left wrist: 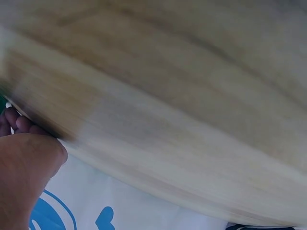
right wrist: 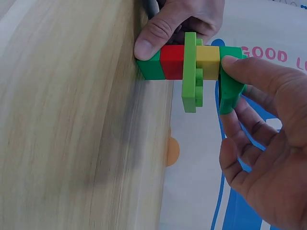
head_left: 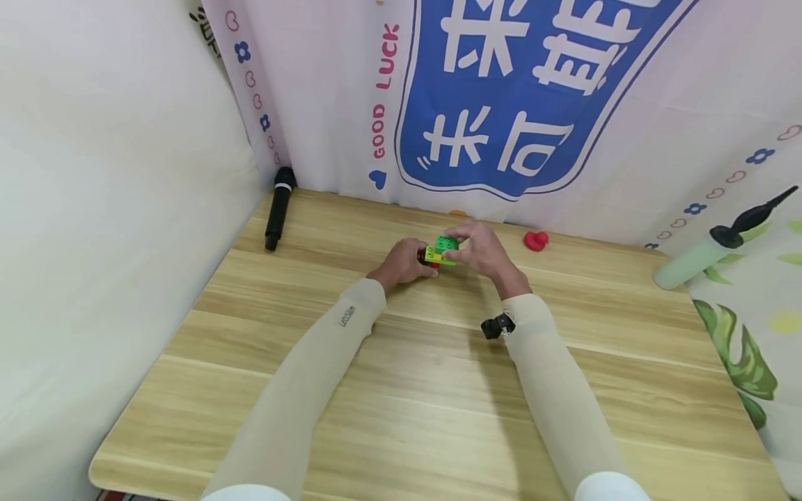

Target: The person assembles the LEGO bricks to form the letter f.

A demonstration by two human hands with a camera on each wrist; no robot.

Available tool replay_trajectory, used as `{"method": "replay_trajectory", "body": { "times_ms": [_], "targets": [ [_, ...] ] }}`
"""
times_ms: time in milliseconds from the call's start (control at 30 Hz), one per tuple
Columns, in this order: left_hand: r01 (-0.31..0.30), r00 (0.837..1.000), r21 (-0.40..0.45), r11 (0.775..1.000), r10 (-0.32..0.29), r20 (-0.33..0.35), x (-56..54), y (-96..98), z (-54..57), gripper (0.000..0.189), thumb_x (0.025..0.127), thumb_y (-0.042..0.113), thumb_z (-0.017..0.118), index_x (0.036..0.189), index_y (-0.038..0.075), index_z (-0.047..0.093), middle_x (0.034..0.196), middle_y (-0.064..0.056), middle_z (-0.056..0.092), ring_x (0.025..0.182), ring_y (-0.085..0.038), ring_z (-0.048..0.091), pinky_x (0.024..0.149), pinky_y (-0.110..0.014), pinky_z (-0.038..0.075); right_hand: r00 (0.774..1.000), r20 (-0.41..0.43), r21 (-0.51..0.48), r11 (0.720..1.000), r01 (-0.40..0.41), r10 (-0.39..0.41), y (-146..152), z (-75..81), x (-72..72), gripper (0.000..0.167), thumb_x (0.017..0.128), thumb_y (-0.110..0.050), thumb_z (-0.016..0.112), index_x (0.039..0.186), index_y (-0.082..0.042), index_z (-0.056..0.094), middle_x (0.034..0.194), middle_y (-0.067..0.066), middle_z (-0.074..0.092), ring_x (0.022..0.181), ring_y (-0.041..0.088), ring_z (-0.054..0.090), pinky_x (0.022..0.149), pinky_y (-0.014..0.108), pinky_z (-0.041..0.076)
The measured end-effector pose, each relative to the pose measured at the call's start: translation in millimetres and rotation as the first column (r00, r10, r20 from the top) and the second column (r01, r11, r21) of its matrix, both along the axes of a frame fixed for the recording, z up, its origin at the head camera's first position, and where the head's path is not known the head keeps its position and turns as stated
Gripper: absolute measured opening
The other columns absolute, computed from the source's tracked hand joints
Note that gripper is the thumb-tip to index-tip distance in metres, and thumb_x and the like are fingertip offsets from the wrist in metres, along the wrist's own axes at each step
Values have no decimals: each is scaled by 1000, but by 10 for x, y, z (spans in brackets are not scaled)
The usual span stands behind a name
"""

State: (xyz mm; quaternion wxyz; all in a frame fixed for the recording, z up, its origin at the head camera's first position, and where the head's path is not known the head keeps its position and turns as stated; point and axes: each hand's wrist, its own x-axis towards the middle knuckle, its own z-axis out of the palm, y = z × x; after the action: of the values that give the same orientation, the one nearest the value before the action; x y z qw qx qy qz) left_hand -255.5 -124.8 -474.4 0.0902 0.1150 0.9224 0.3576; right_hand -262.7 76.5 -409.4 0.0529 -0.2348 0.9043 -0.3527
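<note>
Near the table's far edge, a short tower of toy building blocks stands between both hands. From bottom to top, the right wrist view shows a green block (right wrist: 151, 69), a red block (right wrist: 171, 62), a flat lime-green plate (right wrist: 189, 81), a yellow block (right wrist: 207, 62) and an angled green top block (right wrist: 232, 88). My left hand (head_left: 402, 263) grips the tower low down, its thumb on the bottom green block. With thumb and fingers, my right hand (head_left: 481, 250) pinches the top block against the yellow one. In the left wrist view the tower is mostly hidden.
A black microphone (head_left: 279, 209) lies at the table's back left corner. Right of the hands is a small red object (head_left: 535, 241). A pale green bottle with a black nozzle (head_left: 692, 261) leans at the right edge. A printed cloth (head_left: 338, 118) hangs behind the wooden table (head_left: 401, 403).
</note>
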Motion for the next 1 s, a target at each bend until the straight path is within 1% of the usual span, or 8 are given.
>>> {"method": "replay_trajectory", "body": {
  "times_ms": [133,300,400,567,700,800,867,1000],
  "targets": [
    [-4,1000,-10,1000,4,1,6,3,-21,30,91,26,89,103,5,71,103,-9,69,96,-20,58,91,-36,49,1000,-4,3,1000,-1,1,-2,-37,4,41,91,-9,87,129,-1,76,128,20,72,114,36,67,101,52,56],
    [0,1000,-21,1000,1,12,7,23,-14,31,91,26,89,105,5,73,106,-9,70,98,-21,59,93,-36,50,1000,-4,-49,999,-7,7,60,-137,27,41,94,-9,83,133,-2,73,130,20,72,117,37,65,101,54,56],
    [-5,1000,-5,1000,5,19,4,23,5,30,91,26,89,104,5,72,104,-9,70,97,-20,59,93,-36,50,1000,20,-81,997,1,1,89,-192,36,45,95,-7,80,139,-3,68,135,20,69,120,39,65,102,55,55],
    [-24,999,32,999,22,37,-2,13,34,29,90,23,89,103,4,71,102,-8,70,96,-20,57,92,-35,49,996,91,-99,995,22,-13,122,-311,45,62,95,-2,79,152,-2,55,138,23,65,125,41,63,111,55,52],
    [-22,999,32,999,20,47,-9,19,43,30,90,23,90,107,4,72,106,-9,73,98,-19,59,94,-34,51,991,132,-115,992,50,-34,144,-414,57,63,94,-1,79,152,-1,53,136,24,66,128,40,64,113,52,53],
    [6,998,18,1000,-7,60,-10,13,60,33,91,25,89,109,4,73,107,-9,73,97,-18,58,93,-33,50,986,158,-159,984,83,-58,173,-451,74,61,94,-2,80,149,-1,54,136,23,67,127,39,65,111,50,55],
    [41,997,11,999,-42,70,-4,-2,83,35,91,26,89,112,3,73,107,-9,72,97,-19,57,91,-33,49,981,184,-194,976,102,-66,201,-460,82,62,93,-3,81,149,-1,52,134,24,69,125,39,66,110,50,55],
    [106,992,31,994,-108,71,18,-42,139,51,93,24,87,133,3,64,115,-12,70,102,-21,61,95,-34,53,970,231,-222,967,126,-73,271,-452,78,65,94,-7,82,150,-2,49,130,24,71,121,37,68,107,48,55]
  ]
}}
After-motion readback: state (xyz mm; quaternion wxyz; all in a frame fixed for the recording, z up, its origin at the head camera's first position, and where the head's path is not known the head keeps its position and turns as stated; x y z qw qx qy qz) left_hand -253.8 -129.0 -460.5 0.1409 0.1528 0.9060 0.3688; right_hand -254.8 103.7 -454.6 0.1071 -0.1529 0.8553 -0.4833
